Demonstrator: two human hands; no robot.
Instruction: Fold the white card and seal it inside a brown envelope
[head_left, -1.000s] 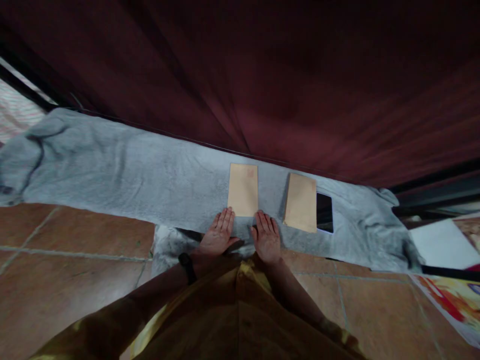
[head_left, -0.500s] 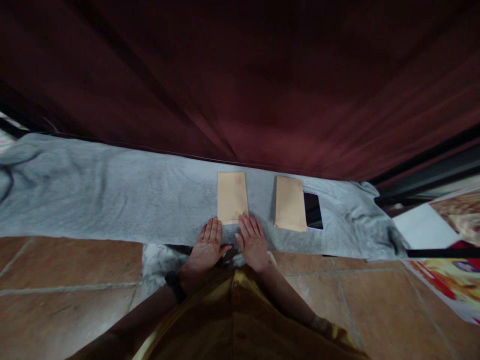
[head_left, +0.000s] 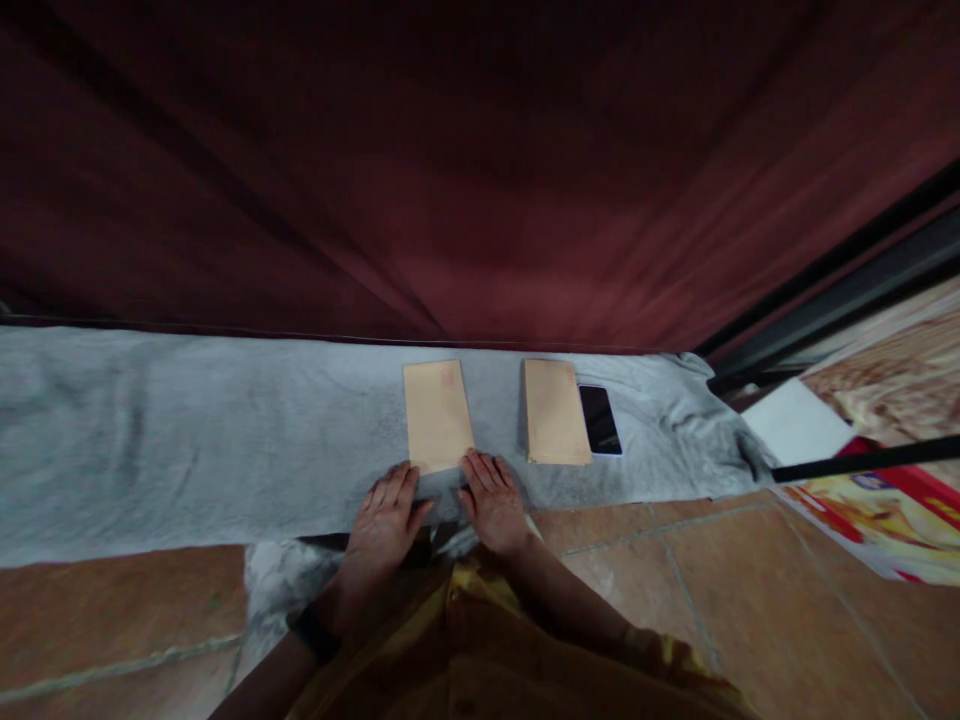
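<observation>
My left hand [head_left: 384, 522] and my right hand [head_left: 492, 502] lie flat, fingers stretched out, on a grey cloth [head_left: 187, 430] spread over the floor. Both hold nothing. Their fingertips reach the near edge of a tan envelope [head_left: 437, 415] lying flat on the cloth. To its right rests a second tan envelope [head_left: 555, 411], and beside that a dark phone [head_left: 599, 419], face up. A black band sits on my left wrist.
A dark red curtain [head_left: 480, 170] hangs behind the cloth. Brown floor tiles [head_left: 750, 600] run along the near side. At the right lie a white sheet [head_left: 787, 424], colourful printed papers [head_left: 877, 505] and a dark bar [head_left: 862, 457].
The view has swung to the right, so the cloth's bunched left end has left the picture. My hands stay flat at the envelope's near edge.
</observation>
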